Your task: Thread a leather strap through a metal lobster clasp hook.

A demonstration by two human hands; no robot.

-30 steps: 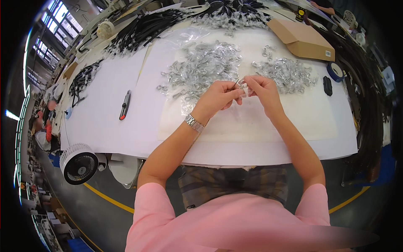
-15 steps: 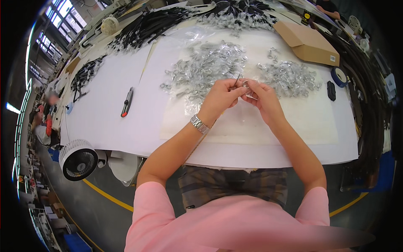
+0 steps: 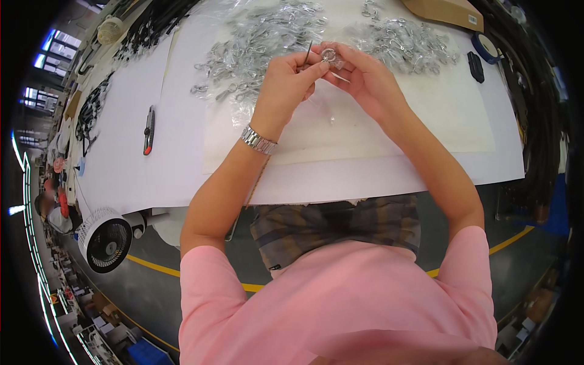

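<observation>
My left hand (image 3: 286, 79), with a metal-banded watch on its wrist, is closed in a pinch around a thin dark pointed tool (image 3: 308, 51), whose exact kind I cannot make out. Its thumb reaches to a small silver metal ring fitting (image 3: 328, 55) with clear plastic about it. My right hand (image 3: 368, 76) holds that fitting between thumb and fingers, the palm partly turned up. Just beyond both hands lies a large heap of silver metal hooks in clear plastic (image 3: 267, 42). A smaller heap of similar wrapped hooks (image 3: 407, 45) is to the right.
A utility knife (image 3: 149, 131) lies on the white table (image 3: 176, 152) at left. Black straps (image 3: 152, 30) are bunched at the far left. A cardboard box (image 3: 450, 12), a blue tape roll (image 3: 486, 47) and a black object (image 3: 475, 67) sit at right. A fan (image 3: 108, 240) stands near the left table edge.
The view has shifted, so the table and heaps sit higher in the picture. My hands remain together at the fitting, and the ring now shows more plainly between them.
</observation>
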